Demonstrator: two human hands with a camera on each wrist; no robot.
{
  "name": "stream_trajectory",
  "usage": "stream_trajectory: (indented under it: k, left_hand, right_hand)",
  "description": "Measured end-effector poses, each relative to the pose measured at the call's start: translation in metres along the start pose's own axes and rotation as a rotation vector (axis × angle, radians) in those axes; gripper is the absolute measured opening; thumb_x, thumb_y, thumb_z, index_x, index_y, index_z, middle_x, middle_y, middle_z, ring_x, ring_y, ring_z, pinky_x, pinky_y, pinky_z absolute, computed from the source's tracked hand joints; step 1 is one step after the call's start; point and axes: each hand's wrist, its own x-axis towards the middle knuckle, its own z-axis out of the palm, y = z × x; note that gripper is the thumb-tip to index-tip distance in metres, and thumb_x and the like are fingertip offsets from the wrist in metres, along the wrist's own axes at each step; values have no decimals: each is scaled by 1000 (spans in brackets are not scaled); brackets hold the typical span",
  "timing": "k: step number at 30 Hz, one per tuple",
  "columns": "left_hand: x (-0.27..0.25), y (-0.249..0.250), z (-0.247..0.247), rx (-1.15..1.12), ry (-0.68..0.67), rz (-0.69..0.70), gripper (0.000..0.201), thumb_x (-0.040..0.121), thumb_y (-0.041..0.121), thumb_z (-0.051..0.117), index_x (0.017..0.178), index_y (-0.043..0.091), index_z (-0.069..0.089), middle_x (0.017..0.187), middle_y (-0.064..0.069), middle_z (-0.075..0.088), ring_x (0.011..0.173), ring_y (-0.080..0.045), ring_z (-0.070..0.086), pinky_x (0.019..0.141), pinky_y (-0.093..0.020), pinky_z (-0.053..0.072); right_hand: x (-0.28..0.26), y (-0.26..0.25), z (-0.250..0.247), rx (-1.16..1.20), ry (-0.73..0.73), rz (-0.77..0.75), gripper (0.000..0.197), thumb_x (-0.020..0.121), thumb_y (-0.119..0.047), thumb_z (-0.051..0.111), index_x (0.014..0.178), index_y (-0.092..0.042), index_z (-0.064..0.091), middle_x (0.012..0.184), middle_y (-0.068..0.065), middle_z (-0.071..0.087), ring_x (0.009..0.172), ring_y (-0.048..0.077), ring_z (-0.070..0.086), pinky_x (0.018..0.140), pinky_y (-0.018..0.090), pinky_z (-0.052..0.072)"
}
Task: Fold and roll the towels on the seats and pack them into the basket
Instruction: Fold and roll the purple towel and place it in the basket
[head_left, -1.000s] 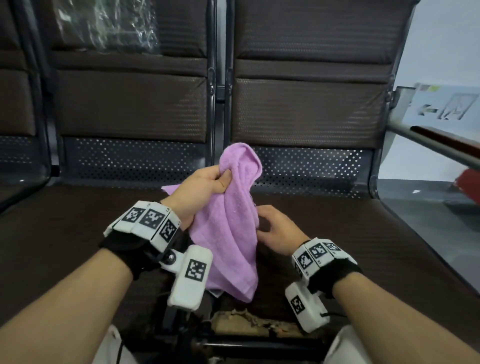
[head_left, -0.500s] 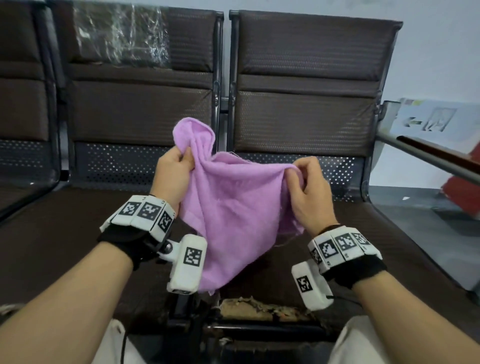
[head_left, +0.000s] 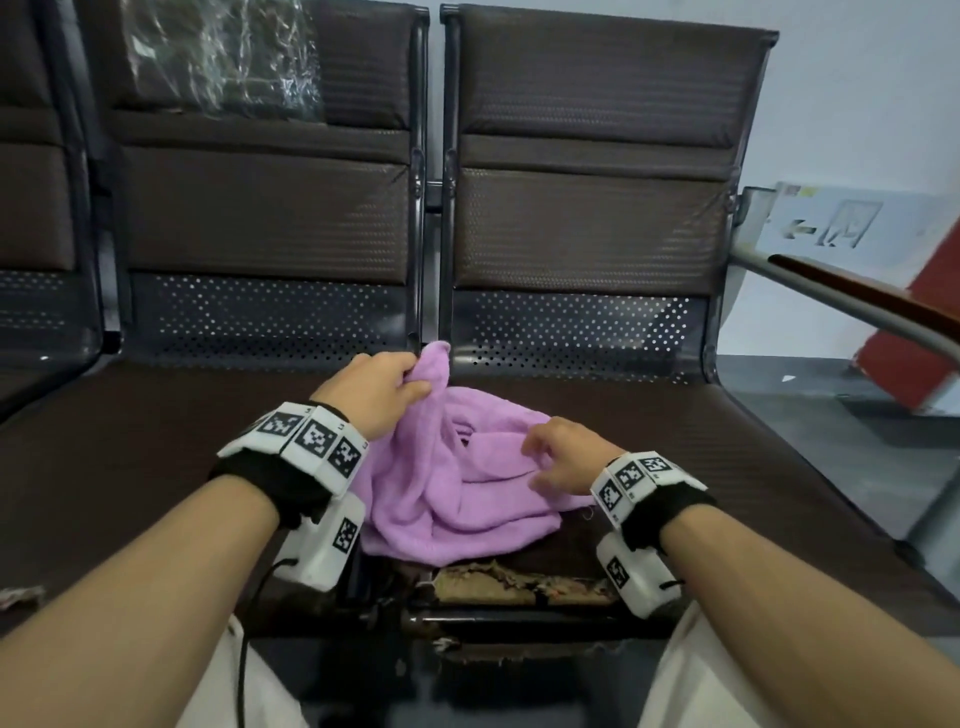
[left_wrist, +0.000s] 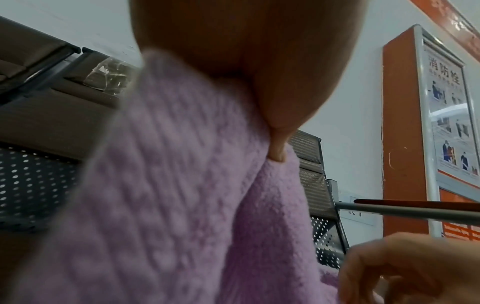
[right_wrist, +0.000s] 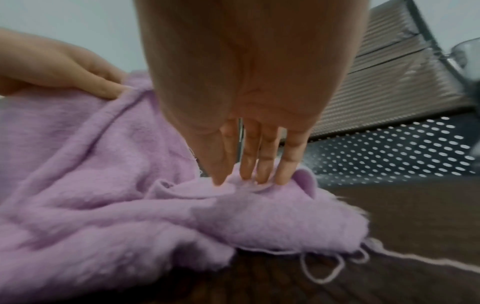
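Left hand (head_left: 375, 387) pinches a raised corner of the purple towel (head_left: 467, 499) — centre frame. Right hand (head_left: 563, 457), fingers extended, presses its crumpled folds onto the brown seat (head_left: 727, 467).

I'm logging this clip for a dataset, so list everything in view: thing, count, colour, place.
Lilac terry towel: one, lilac, crumpled on the seats at the gap between two.
Dark brown padded metal seats: three in the head view, brown, in a row ahead.
Clear plastic wrap: one, transparent, on the middle seat's backrest.
Torn seat edge: one, tan, front of the right seat.
Orange notice board: one, on the wall to the right.
Basket: none in view.
Left hand: grips the towel's raised corner.
Right hand: straight fingers press the towel.
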Motion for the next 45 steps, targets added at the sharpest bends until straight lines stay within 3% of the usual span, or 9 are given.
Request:
stream_trajectory:
  k: [8,14,20,26,29,34,37,41,45]
  left_hand:
    - [-6,2,-3,-59,-15,-9,17,85,35,65,75,24,56,75,5,58,72,-12,54,66,-27,38]
    - [-4,14,-4,-508,24,-88,16,78,25,75,90,24,65,85,1,67,83,-13,63,82,-27,50]
    - [1,39,-3,-951,80,-104,24,79,2,71,93,21,68,98,-9,68,89,-19,63,80,-28,53]
    - [1,57,12,-1075,-101,-118,41,85,-12,54,121,6,59,107,-14,66,79,-14,64,66,-20,57]
    - [2,58,16,-1029,-78,-124,38,88,-8,54,124,3,57,117,-15,63,94,-19,63,83,-26,54]
    - [2,61,22,-855,16,-116,26,90,4,57,114,8,65,116,-13,66,115,-27,58,105,-43,43]
    - [1,60,23,-836,38,-79,22,93,5,53,109,8,67,107,-12,68,101,-23,63,93,-37,51]
    - [-1,57,23,-788,68,-63,20,95,7,49,93,13,68,51,5,56,41,-11,44,38,-20,36]
    - [-4,56,22,-833,55,-38,19,95,10,51,91,12,69,44,2,48,31,-11,31,34,-17,27]
  right_hand:
    - [7,0,3,-53,55,34,12,86,-23,59,93,-17,67,107,5,63,102,25,59,93,37,47]
    - [6,-3,-14,159,254,120,30,102,-27,36,101,-3,54,105,23,64,97,37,59,77,36,40]
    - [3,-14,-33,490,539,115,23,98,-32,47,94,-13,59,94,2,64,89,18,58,74,25,36]
    - [-20,15,-21,488,93,93,41,84,-40,68,113,-14,56,98,0,67,90,16,64,87,35,52]
    - [-30,30,-13,155,-92,119,59,76,-38,76,126,-15,56,120,3,60,109,20,58,97,34,46]
    - [-33,28,-5,-5,-87,84,34,80,-24,73,113,-15,67,121,9,54,108,23,57,94,27,45]
    - [-31,24,-5,-35,-58,79,17,86,-15,62,100,-10,70,115,10,61,104,25,60,90,28,46]
    - [-29,25,-5,-8,-4,105,12,88,-12,58,98,-12,63,114,9,63,104,24,59,81,22,40]
    - [-26,28,-3,36,-2,177,51,83,-8,66,130,-11,48,128,10,54,116,24,53,93,25,40]
